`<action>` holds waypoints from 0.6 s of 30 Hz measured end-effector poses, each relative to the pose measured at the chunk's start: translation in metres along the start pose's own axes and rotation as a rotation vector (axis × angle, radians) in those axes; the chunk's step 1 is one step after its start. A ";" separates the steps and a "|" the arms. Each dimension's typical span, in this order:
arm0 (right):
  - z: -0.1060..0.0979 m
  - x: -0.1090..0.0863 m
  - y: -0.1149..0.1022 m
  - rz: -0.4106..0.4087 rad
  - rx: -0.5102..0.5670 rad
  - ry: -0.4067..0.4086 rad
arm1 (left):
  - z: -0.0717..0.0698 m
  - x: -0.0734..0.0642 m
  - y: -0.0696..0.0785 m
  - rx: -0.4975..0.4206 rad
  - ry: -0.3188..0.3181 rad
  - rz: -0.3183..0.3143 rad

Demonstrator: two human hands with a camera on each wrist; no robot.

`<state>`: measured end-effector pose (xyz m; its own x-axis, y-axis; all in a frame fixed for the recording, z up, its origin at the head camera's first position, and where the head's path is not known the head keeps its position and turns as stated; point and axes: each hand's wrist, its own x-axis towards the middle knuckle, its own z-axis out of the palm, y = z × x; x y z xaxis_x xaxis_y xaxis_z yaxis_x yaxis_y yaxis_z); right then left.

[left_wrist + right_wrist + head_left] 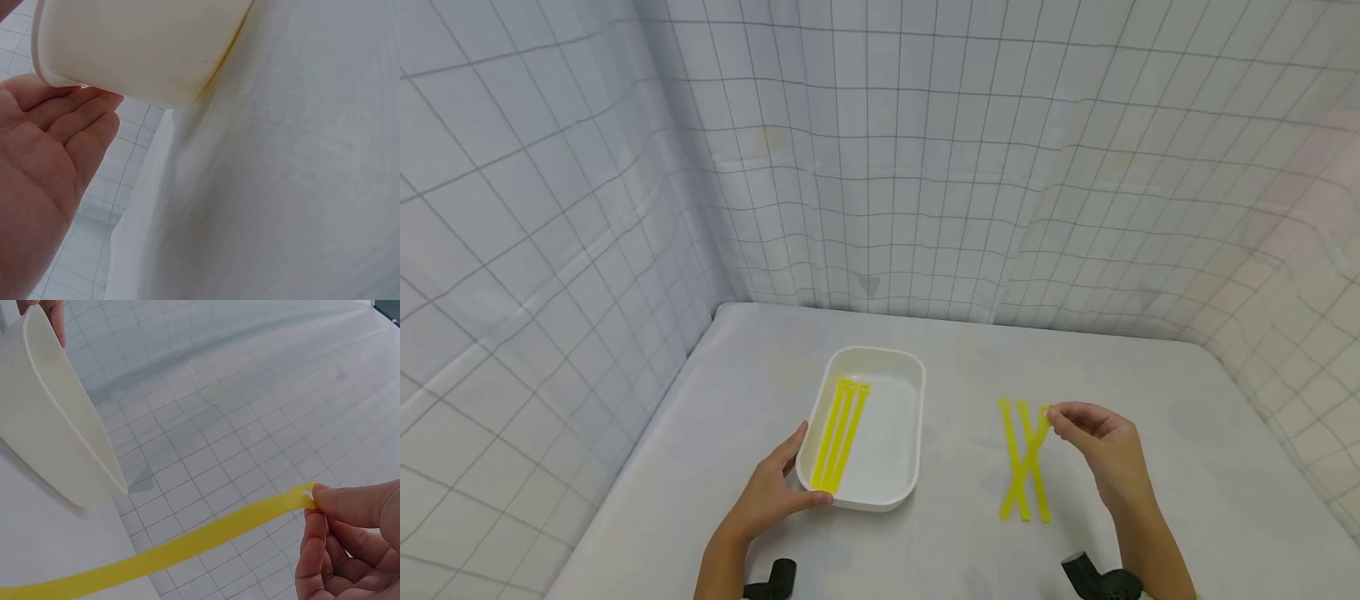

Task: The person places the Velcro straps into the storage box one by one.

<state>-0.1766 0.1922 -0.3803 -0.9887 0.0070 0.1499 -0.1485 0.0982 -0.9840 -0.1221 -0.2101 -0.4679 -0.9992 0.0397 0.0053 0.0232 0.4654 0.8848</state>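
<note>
Right hand (1103, 437): thumb and fingertips clamped on the far end of one yellow strip (162, 555), beside a small hole in it. From the head, this strip slants across two other yellow pieces, the left loose strip (1011, 437) and the right loose strip (1041, 496), both lying on the white table (955, 375) to the right of the tray. The pinched end is lifted (clear in the right wrist view); whether its near end touches the table, I cannot tell.

Left hand (775, 487): at the near left corner of the white tray (883, 450). Thumb lies at the near rim, well apart from the fingers, which extend along the left side. Left wrist view: fingers close together, nearly straight, tips touching the tray just under its rim.

Inside the tray, three yellow strips (840, 437) lie lengthwise along the left wall, side by side, slotted ends toward the far side. The right part of the tray floor shows bare white.

Surroundings: a white sheet with a dark grid (880, 167) hangs behind the table and along both sides. A black device sits at each wrist, left device (782, 575) and right device (1081, 575), both partly cut off by the lower edge of the head view.
</note>
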 end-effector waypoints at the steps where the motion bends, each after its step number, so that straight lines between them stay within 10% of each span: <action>1: 0.000 0.001 -0.001 0.000 0.003 -0.001 | 0.000 0.000 0.000 -0.005 0.000 0.007; 18: 0.057 0.036 -0.043 -0.096 0.277 -0.040 | -0.002 0.000 -0.001 0.031 0.004 0.008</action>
<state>-0.2073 0.1317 -0.3381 -0.9691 -0.0288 0.2451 -0.2363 -0.1789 -0.9551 -0.1224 -0.2122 -0.4676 -0.9991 0.0398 0.0139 0.0317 0.4919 0.8701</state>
